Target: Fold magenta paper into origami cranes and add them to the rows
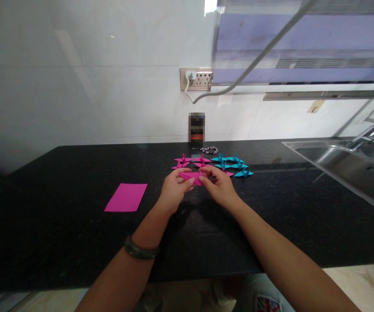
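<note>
My left hand (175,189) and my right hand (218,186) meet above the black countertop (60,234). Together they pinch a partly folded pink paper piece (191,177), the left hand on its left end, the right hand on its right end. Just behind the hands lie several pink paper cranes (191,162) and, to their right, several blue paper cranes (234,165). A flat pink paper sheet (126,197) lies on the counter to the left of my left hand. A dark bracelet sits on my left wrist.
A steel sink (346,167) with a tap is set into the counter at the right. A small dark box (196,128) stands against the white wall, with a bead bracelet (209,150) before it. A wall socket (196,79) with a plug and cable is above.
</note>
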Tool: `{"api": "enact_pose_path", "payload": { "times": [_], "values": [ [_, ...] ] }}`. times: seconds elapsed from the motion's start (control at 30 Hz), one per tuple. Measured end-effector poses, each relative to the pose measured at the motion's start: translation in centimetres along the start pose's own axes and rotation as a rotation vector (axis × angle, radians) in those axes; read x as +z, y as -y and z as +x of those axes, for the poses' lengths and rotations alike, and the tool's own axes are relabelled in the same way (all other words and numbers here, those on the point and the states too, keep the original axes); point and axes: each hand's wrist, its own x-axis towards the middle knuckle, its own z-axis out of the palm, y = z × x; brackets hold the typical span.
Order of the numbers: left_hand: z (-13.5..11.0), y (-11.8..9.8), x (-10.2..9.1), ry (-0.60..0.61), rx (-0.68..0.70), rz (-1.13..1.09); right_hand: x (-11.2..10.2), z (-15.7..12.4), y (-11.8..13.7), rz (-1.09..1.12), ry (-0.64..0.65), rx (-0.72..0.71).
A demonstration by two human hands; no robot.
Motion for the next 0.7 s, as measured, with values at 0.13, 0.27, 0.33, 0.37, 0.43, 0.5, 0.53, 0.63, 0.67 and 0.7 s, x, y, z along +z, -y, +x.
{"api": "enact_pose_path", "payload": {
  "times": [0.13, 0.27, 0.33, 0.37, 0.43, 0.5, 0.53, 0.63, 0.67, 0.7],
  "values": [
    [0.22, -0.01, 0.03, 0.005, 0.097, 0.062, 0.2, 0.0, -0.26, 0.097, 0.01, 0.073],
    [0.16, -0.34, 0.04, 0.055, 0.218, 0.117, 0.15, -0.03, -0.28, 0.133, 0.016, 0.055],
    [0.06, -0.43, 0.03, 0.088, 0.252, 0.144, 0.07, -0.01, -0.3, 0.141, 0.027, 0.045],
    [0.02, -0.44, 0.02, 0.103, 0.261, 0.155, 0.03, -0.01, -0.31, 0.141, 0.03, 0.043],
    [-0.02, -0.37, -0.02, 0.126, 0.273, 0.17, -0.02, -0.01, -0.31, 0.138, 0.033, 0.041],
    [0.01, -0.27, -0.06, 0.137, 0.272, 0.176, -0.05, -0.05, -0.24, 0.13, 0.035, 0.04],
    [0.04, -0.23, -0.07, 0.132, 0.267, 0.175, -0.06, -0.08, -0.18, 0.126, 0.039, 0.037],
    [0.11, -0.17, -0.02, 0.089, 0.248, 0.176, -0.15, -0.15, 0.12, 0.099, 0.036, 0.014],
    [0.11, -0.17, 0.02, 0.071, 0.248, 0.184, -0.2, -0.15, 0.24, 0.086, 0.025, 0.001],
    [0.1, -0.16, 0.06, 0.052, 0.254, 0.197, -0.27, -0.13, 0.37, 0.073, 0.017, -0.013]
  ]
}}
